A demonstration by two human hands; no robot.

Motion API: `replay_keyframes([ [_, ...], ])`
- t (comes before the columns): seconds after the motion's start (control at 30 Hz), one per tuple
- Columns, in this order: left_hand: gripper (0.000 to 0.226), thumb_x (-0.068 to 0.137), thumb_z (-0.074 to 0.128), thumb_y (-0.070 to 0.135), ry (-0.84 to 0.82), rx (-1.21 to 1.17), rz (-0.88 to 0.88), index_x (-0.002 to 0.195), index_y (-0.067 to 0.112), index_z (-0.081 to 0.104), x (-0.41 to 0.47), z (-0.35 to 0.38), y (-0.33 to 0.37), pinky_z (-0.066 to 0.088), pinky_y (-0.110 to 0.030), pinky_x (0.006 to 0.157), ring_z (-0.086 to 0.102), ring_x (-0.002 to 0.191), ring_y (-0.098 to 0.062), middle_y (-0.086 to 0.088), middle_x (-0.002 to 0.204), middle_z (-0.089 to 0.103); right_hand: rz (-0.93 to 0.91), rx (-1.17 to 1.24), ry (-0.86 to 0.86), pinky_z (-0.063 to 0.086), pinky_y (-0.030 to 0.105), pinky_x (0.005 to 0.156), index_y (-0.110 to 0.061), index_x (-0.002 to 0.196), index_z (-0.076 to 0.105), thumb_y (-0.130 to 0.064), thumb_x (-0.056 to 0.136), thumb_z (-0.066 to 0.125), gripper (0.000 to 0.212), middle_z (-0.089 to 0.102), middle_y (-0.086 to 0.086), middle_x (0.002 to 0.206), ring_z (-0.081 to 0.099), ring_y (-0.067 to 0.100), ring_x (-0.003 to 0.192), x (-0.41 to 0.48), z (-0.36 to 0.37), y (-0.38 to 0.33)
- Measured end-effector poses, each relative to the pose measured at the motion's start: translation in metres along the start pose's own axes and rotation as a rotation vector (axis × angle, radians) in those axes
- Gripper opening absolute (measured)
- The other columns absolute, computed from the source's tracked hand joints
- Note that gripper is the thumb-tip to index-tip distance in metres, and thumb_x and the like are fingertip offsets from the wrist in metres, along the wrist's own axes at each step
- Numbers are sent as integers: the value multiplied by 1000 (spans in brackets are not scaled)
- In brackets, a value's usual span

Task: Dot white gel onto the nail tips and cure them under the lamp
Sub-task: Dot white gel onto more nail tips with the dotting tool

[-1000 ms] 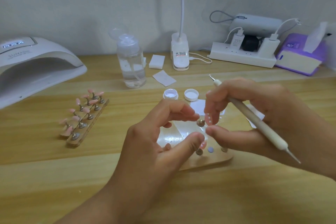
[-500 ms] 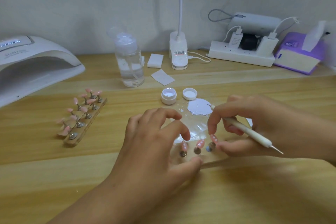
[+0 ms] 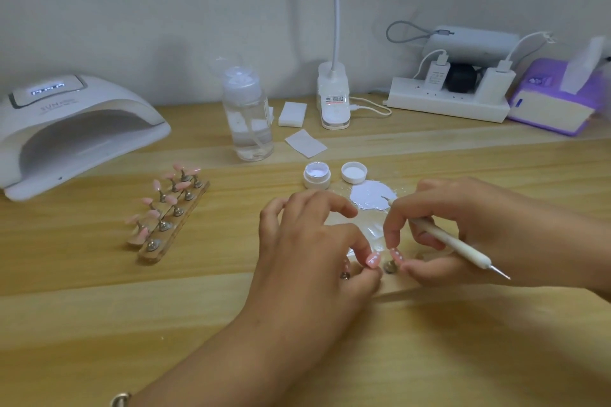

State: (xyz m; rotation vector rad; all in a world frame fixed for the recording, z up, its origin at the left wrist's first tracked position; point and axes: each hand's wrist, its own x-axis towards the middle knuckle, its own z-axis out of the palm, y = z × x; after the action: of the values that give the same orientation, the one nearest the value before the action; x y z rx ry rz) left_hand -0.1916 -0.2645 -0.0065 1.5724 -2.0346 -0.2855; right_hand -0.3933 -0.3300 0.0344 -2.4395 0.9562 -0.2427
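Two pink nail tips (image 3: 396, 254) with white dots stand near the middle of the table (image 3: 330, 357), on a wooden strip (image 3: 413, 289) that the fingers mostly hide from me. I have the left hand (image 3: 310, 241) pinching one tip between thumb and forefinger. The right hand (image 3: 479, 221) grips the dotting pen (image 3: 463, 246), its fingertips at the other tip. Just behind lie the white gel (image 3: 370, 196), its open pot (image 3: 316, 176) and lid (image 3: 354, 172). A second strip (image 3: 172, 215) of tips sits to the left, with the lamp (image 3: 76, 132) beyond.
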Motion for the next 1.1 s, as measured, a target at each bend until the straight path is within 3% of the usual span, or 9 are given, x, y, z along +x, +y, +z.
replay_keyframes([
  [0.13, 7, 74, 59, 48, -15, -19, 7, 70, 43, 58, 1, -1, 0, 1, -20, 109, 28, 122, 10, 27, 116, 48, -6, 7, -10, 39, 11, 61, -44, 91, 66, -51, 71, 71, 21, 58, -14, 75, 53, 6, 87, 0, -1, 1],
  [0.37, 4, 74, 58, 48, -54, -37, 16, 71, 46, 55, 4, -4, -1, 3, -24, 112, 29, 120, 13, 30, 111, 48, -28, -32, -7, 39, 16, 58, -46, 93, 63, -56, 72, 67, 23, 59, -12, 76, 53, 9, 88, 0, 1, 5],
  [0.6, 3, 80, 68, 44, -104, -63, 8, 77, 43, 66, 5, -9, -1, 5, -27, 113, 30, 115, 14, 29, 111, 48, -50, -78, -11, 51, 31, 62, -49, 93, 60, -62, 71, 56, 26, 59, -6, 72, 54, 9, 87, -1, 2, 5],
  [0.73, 13, 81, 73, 40, -113, -66, 6, 74, 45, 63, 5, -9, -2, 4, -26, 113, 33, 115, 11, 28, 110, 49, -69, -92, -5, 41, 13, 58, -44, 92, 62, -59, 75, 57, 23, 61, -8, 64, 54, 6, 88, 1, 4, 6],
  [0.9, 16, 80, 76, 36, -106, -98, 33, 73, 45, 65, 7, -10, -5, 3, -21, 112, 35, 115, 12, 27, 108, 52, -55, -45, -14, 47, 23, 65, -45, 92, 62, -64, 73, 57, 27, 62, -4, 69, 55, 6, 85, 0, 2, 7],
  [1.0, 12, 79, 77, 34, -122, -122, 30, 75, 42, 70, 8, -11, -7, 4, -20, 111, 35, 116, 12, 26, 108, 53, -57, -14, -11, 41, 12, 60, -41, 89, 63, -54, 74, 64, 20, 62, -1, 67, 56, 4, 80, 1, 4, 6],
  [1.1, 10, 78, 78, 33, -123, -112, 42, 77, 41, 72, 8, -11, -7, 2, -21, 112, 32, 116, 13, 25, 108, 53, -36, -10, -21, 48, 26, 62, -43, 93, 63, -61, 70, 62, 29, 60, -7, 72, 56, 8, 80, 1, 3, 7],
])
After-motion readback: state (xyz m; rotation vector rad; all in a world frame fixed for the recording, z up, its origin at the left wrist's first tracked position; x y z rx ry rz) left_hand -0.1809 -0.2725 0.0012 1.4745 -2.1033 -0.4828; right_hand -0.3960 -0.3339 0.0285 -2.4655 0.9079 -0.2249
